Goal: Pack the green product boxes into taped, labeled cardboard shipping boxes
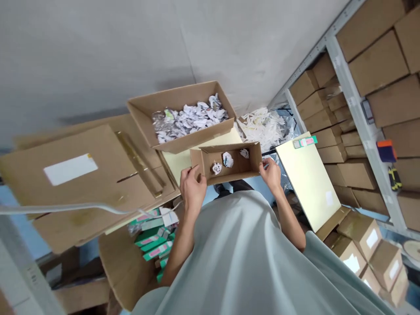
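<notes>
A small open cardboard box [236, 178] is held in front of my body between both hands. Three crumpled paper balls [227, 159] lie spaced apart on its bottom. My left hand [193, 187] grips the left end near a raised flap, its fingers bent over the edge. At the opposite end, my right hand [271, 174] pinches the right wall with thumb and fingers. Just beyond stands a larger open carton [183, 143] filled with crumpled paper, with clear plastic wrap at its left.
Flattened cardboard [82, 175] covers the left side, crossed by a white cable [82, 208]. A carton of green boxes [126, 262] stands below. Shredded paper [264, 127] lies at the back right. A pale board [308, 183] bears a green-and-pink box [305, 141]. Shelves of cartons [354, 98] line the right.
</notes>
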The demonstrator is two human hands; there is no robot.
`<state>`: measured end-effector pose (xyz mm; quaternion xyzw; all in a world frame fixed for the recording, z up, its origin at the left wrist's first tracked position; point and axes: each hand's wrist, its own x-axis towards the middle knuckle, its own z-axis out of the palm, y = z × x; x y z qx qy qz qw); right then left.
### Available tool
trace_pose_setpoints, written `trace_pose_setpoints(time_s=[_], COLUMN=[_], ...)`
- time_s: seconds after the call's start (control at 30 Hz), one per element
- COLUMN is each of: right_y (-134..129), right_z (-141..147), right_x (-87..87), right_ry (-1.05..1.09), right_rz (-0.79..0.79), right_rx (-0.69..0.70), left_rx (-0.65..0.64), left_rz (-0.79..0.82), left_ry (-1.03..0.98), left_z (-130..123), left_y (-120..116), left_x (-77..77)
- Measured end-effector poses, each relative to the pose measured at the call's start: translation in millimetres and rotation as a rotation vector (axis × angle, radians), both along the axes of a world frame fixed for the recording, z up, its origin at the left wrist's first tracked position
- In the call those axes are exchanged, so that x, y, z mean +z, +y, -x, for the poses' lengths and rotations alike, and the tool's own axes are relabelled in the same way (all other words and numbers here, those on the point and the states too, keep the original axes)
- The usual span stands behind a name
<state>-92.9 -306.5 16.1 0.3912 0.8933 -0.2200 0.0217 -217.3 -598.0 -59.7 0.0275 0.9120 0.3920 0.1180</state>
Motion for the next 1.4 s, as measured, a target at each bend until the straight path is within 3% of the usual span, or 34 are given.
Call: trace_pose_setpoints(time_s=[0.2,0.4,0.67,0.83,1.03,1.23,1.3,1.4], right_y=[26,61,151,205,250,277,282,283], right_z=[-75,-155,-279,-332,-359,-353,-348,-340], right_x=[6.4,2.3,-15.3,-25.1,-24.7,-12.4,-6.0,3.1], right_ry=[0.067,0.173,0.269,0.284,0.248,0.24,0.216,0.185], right_rz=[-0.003,-0.011,-0.002,0.018,0.032,0.048,0.042,0.034], right_rx=[-0.281,-0.547,-0.86,-0.965,-1.104,-1.249,-1.279,-1.305], left_rx=[-0.219,-0.5,-0.839,-0.964,-1.091,-1.152,-1.113,-0.943], left_rz=[-0.064,-0.126,-0.166,-0.162,-0.114,-0.135,-0.209,-0.239], left_ry=[0.018,0.068,0.096,0.09,0.033,-0.081,-0.182,-0.313], left_z=[-3,-27,-109,-165,-187,-176,-163,-138], left_y=[72,185,383,476,545,591,604,629], left_x=[12.8,28.7,30.3,23.6,13.0,7.9,3.6,-9.6])
